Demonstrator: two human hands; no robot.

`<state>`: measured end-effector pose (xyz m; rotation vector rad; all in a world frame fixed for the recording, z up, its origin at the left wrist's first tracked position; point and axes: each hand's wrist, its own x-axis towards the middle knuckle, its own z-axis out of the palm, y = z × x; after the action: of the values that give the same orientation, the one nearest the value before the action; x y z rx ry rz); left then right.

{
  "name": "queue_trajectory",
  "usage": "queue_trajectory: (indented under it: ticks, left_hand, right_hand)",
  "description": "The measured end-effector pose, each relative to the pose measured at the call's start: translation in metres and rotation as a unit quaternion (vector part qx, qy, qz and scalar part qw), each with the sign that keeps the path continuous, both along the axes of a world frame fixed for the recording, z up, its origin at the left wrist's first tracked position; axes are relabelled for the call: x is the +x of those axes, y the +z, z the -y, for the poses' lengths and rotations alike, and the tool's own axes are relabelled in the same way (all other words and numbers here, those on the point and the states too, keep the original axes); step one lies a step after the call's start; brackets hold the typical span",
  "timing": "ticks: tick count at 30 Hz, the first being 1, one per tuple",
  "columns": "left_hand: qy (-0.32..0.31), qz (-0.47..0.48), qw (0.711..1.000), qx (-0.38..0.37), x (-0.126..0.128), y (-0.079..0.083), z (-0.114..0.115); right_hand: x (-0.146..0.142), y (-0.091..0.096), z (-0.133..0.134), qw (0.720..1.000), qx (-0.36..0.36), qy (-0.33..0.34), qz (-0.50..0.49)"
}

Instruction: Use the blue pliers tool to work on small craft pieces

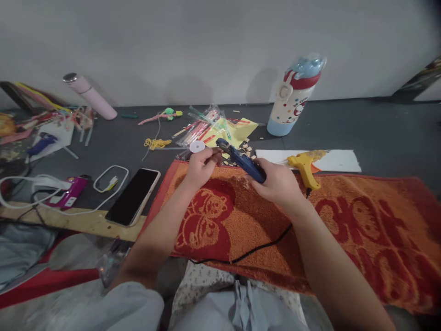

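Observation:
My right hand (279, 181) is wrapped round blue-handled pliers (243, 161), whose head points up and to the left. Close to that head, my left hand (203, 165) has its fingers pinched together on something small and dark that I cannot make out. A white round disc (197, 146) lies just beyond the left hand. Behind the pliers, small pale wooden bits (245, 148) are scattered on the dark table. A yellow glue gun (305, 168) lies to the right of my right hand, partly over a white board (339, 161).
An orange and red towel (262, 211) spreads under my forearms, with a black cord across it. Yellow paper (237, 131) and packets of sticks lie behind. A white bottle (292, 101) and a pink flask (91, 96) stand near the wall. A phone (133, 197) and a purple power strip (67, 193) are left.

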<state>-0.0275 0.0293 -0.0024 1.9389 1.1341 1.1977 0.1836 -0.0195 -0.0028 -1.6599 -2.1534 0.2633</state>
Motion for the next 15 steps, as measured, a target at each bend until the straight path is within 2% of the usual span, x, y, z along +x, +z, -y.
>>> queue_trajectory:
  ticks: [3, 7, 15]
  left_hand:
    - [-0.013, 0.002, 1.0, -0.021, -0.0004, 0.0006, -0.0005]
    - [-0.068, 0.042, 0.994, -0.073, -0.0027, 0.0011, -0.0017]
    - [-0.131, 0.04, 0.979, -0.153, -0.0024, 0.0018, -0.0013]
  right_hand:
    - [-0.0005, -0.0014, -0.0004, 1.0, -0.001, 0.003, -0.002]
    - [-0.0004, -0.0028, -0.0012, 1.0, -0.01, 0.012, -0.004]
    - [-0.0002, -0.003, -0.0023, 0.999, -0.02, 0.029, -0.013]
